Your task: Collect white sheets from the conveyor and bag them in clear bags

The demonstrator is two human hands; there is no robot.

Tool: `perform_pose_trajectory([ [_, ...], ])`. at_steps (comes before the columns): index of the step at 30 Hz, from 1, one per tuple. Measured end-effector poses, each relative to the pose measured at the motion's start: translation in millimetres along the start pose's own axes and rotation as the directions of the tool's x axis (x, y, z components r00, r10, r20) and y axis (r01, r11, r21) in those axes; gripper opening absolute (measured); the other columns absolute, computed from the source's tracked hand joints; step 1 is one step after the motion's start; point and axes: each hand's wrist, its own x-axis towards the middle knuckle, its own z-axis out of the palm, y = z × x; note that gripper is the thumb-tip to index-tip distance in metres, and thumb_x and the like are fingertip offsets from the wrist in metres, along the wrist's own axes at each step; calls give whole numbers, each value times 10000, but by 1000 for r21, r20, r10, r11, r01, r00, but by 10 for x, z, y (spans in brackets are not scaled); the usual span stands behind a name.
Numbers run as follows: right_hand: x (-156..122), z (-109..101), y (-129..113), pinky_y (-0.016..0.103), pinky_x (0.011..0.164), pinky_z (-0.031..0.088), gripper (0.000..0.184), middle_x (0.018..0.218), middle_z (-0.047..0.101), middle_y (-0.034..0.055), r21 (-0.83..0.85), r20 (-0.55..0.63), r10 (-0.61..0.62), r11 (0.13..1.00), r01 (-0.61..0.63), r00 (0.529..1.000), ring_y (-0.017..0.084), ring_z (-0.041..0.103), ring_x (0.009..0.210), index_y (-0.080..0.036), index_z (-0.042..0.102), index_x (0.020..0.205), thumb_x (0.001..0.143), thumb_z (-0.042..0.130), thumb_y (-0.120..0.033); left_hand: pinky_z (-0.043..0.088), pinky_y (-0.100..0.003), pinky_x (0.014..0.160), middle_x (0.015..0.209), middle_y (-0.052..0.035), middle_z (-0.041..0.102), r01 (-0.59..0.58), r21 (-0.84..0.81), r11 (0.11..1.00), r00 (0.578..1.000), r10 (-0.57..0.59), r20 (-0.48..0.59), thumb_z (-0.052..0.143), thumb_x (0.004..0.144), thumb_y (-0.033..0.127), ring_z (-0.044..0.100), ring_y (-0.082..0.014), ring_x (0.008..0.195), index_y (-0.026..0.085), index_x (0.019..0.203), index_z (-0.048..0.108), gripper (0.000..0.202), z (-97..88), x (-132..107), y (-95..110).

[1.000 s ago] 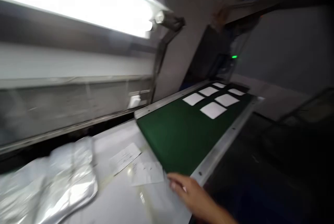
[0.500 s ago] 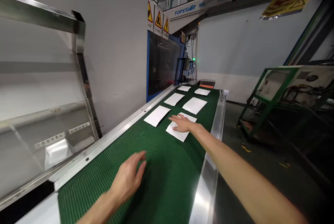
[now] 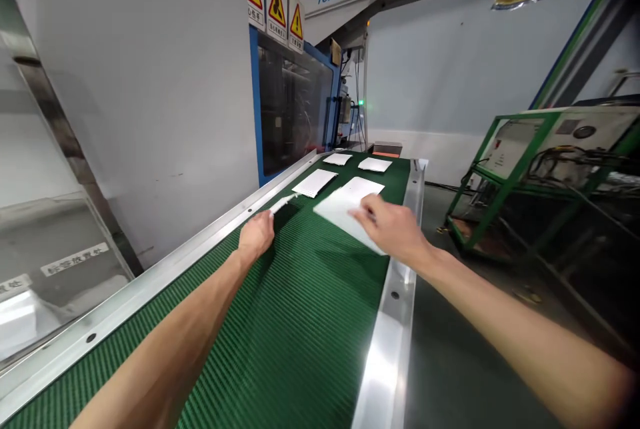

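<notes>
My left hand is closed on the near end of a thin white panel, tilted on edge above the belt's left side. My right hand pinches a second white panel by its right part, raised and tipped over the green conveyor belt. Just beyond it lies another white panel, partly covered. More flat white pieces rest farther up the belt, among them one at the left and one at the far right.
Metal rails edge the belt on both sides. A grey machine wall with warning signs stands at the left. On the right is a green-framed cart. An orange-topped box sits past the belt's far end.
My left hand has reached forward and taken the nearest left panel, lifting it on edge. My right hand, earlier flat on the nearest right panel, now grips it and has raised it.
</notes>
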Motion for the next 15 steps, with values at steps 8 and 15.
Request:
perform_pose_trajectory([
  [8,-416,-129,-1163,272,537,448,293,696,546,-24,940,184,735,63,-337,653,142,545,595,-227,483,776,766,591,-499,482,-347,733,976,-120,680,294,-556,778,937,-350,7,267,890,548,640,-233,809,110,1208,519,596,-906,-1524,570],
  [15,-1607,118,-2834,256,553,454,311,734,641,12,707,681,298,-32,-706,669,179,582,652,-219,519,858,798,537,-523,413,-431,976,1134,-65,654,557,-741,375,674,-726,139,383,752,712,498,-313,1184,260,1168,594,650,-1684,-3681,523],
])
